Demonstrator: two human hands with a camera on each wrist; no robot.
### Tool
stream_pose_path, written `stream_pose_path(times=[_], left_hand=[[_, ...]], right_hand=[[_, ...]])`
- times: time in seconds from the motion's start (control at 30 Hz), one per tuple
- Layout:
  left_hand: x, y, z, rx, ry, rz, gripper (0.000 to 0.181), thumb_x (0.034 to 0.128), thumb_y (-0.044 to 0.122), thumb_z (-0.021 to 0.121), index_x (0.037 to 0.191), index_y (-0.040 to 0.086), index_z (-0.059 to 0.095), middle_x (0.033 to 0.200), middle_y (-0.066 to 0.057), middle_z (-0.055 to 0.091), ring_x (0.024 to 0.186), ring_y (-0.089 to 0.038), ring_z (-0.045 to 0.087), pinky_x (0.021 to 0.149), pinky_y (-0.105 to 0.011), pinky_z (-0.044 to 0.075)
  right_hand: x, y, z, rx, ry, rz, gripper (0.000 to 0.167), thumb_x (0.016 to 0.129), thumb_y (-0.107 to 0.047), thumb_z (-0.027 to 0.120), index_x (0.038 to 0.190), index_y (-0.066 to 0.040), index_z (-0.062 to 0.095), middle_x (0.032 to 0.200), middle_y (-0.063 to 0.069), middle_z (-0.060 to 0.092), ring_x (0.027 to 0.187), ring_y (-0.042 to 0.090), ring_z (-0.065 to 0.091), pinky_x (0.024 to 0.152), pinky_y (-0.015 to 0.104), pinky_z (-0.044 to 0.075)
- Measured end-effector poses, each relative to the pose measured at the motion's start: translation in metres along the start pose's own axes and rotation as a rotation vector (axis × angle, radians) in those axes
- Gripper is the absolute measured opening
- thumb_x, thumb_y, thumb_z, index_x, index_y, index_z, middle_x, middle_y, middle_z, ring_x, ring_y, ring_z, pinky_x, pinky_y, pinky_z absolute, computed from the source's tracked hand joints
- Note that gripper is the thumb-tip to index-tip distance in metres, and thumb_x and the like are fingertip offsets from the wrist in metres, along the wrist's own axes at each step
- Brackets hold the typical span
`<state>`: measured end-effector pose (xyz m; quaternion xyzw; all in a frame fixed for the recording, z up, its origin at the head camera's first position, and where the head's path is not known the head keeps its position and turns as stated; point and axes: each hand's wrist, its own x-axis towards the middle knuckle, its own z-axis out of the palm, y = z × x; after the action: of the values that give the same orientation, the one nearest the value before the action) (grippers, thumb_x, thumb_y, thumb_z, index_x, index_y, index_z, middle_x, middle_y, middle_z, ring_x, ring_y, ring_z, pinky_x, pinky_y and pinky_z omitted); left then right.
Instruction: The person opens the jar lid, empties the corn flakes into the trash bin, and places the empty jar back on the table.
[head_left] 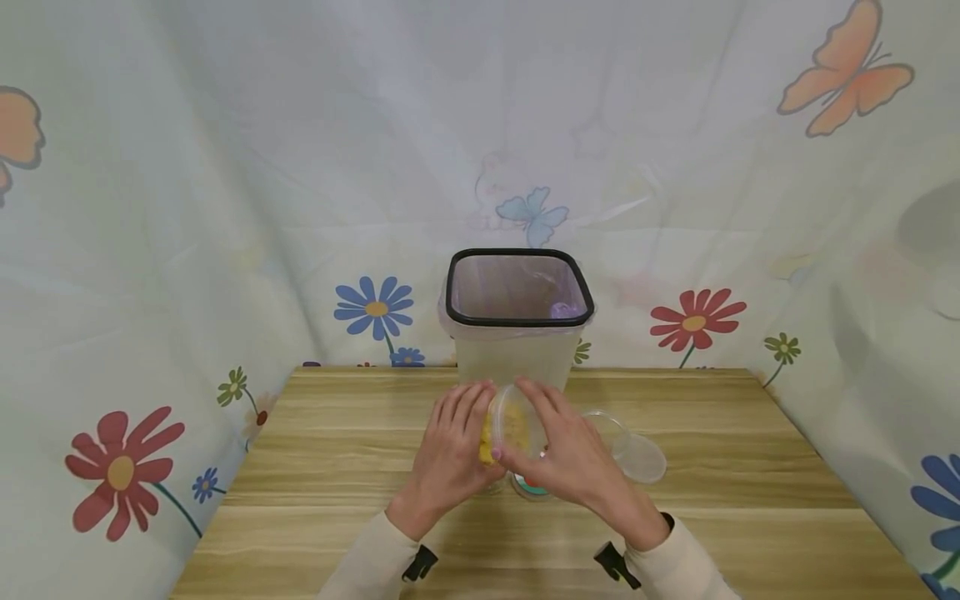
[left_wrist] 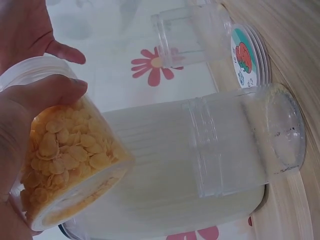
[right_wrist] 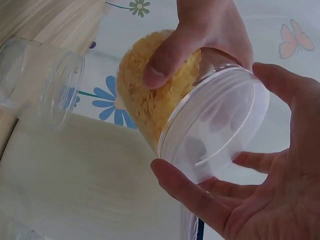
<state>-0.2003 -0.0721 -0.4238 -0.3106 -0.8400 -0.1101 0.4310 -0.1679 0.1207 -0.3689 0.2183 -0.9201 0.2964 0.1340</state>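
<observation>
My left hand [head_left: 453, 446] grips a clear plastic jar [left_wrist: 70, 155] of yellow flakes, tilted above the table, its thumb across the side. On the jar's mouth sits a translucent white lid [right_wrist: 215, 130]. My right hand [head_left: 570, 446] holds that lid by its rim, thumb on one side and a finger on the opposite side. Below the hands, an empty-looking clear jar [left_wrist: 240, 140] stands on the table, with residue near its base. Beside it is a stack of round discs [left_wrist: 245, 55], the end one printed with a red-orange picture. The right hand partly hides them in the head view.
A pale bin [head_left: 517, 358] with a black rim and purple liner stands behind the hands. Another clear jar [left_wrist: 192, 35] and a translucent round lid [head_left: 641, 458] are to the right on the wooden table [head_left: 360, 417]. Patterned fabric [head_left: 225, 167] surrounds the table.
</observation>
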Motion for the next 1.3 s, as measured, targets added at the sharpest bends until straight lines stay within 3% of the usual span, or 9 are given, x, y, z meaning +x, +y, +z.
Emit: stream_pose_path(times=[0.23,0.43,0.63,0.9,1.1,1.3], left_hand=[[-0.003,-0.001,0.001,-0.051,-0.023,-0.033,0.105,0.0546,0.048,0.087,0.140,0.004,0.045,0.139,-0.010,0.053,0.124,-0.027,0.051,0.107,-0.043,0.043],[-0.004,-0.002,0.000,-0.106,-0.021,-0.066,0.116,0.0468,0.052,0.093,0.140,0.003,0.043,0.136,-0.011,0.054,0.122,-0.028,0.052,0.106,-0.043,0.044],[-0.005,-0.003,-0.005,-0.155,-0.030,-0.141,0.115,0.0510,0.052,0.092,0.142,0.003,0.041,0.135,-0.011,0.055,0.122,-0.027,0.051,0.104,-0.043,0.047],[-0.005,-0.008,-0.011,-0.234,0.005,-0.234,0.109,0.0554,0.044,0.092,0.142,0.003,0.041,0.137,-0.010,0.053,0.124,-0.027,0.051,0.106,-0.043,0.046],[-0.010,-0.017,-0.019,-0.286,0.035,-0.287,0.109,0.0537,0.042,0.092,0.143,0.007,0.040,0.136,-0.008,0.053,0.123,-0.026,0.051,0.105,-0.046,0.045],[-0.020,-0.032,-0.032,-0.286,0.020,-0.337,0.111,0.0542,0.042,0.092,0.145,0.009,0.039,0.138,-0.009,0.053,0.124,-0.026,0.051,0.105,-0.048,0.045]], right_hand=[[0.003,0.009,-0.003,-0.038,0.018,-0.238,0.083,0.078,-0.040,0.080,0.148,-0.020,0.041,0.148,0.009,0.043,0.117,0.031,0.061,0.086,0.049,0.056],[0.004,0.012,-0.005,-0.039,0.018,-0.335,0.090,0.071,-0.036,0.087,0.147,-0.019,0.041,0.151,0.009,0.039,0.123,0.030,0.057,0.087,0.048,0.056],[0.004,0.010,-0.009,-0.028,0.035,-0.334,0.093,0.069,-0.037,0.089,0.147,-0.020,0.041,0.153,0.008,0.037,0.125,0.032,0.056,0.089,0.049,0.055],[0.003,0.011,-0.013,-0.025,0.078,-0.349,0.094,0.071,-0.039,0.086,0.149,-0.018,0.039,0.156,0.008,0.035,0.123,0.032,0.058,0.087,0.048,0.056],[0.004,0.014,-0.010,-0.015,0.093,-0.350,0.093,0.072,-0.039,0.086,0.150,-0.019,0.039,0.156,0.009,0.035,0.124,0.032,0.057,0.091,0.050,0.055],[0.009,0.013,0.001,-0.015,0.081,-0.334,0.095,0.071,-0.040,0.086,0.150,-0.020,0.038,0.155,0.008,0.037,0.122,0.031,0.059,0.091,0.049,0.055]])
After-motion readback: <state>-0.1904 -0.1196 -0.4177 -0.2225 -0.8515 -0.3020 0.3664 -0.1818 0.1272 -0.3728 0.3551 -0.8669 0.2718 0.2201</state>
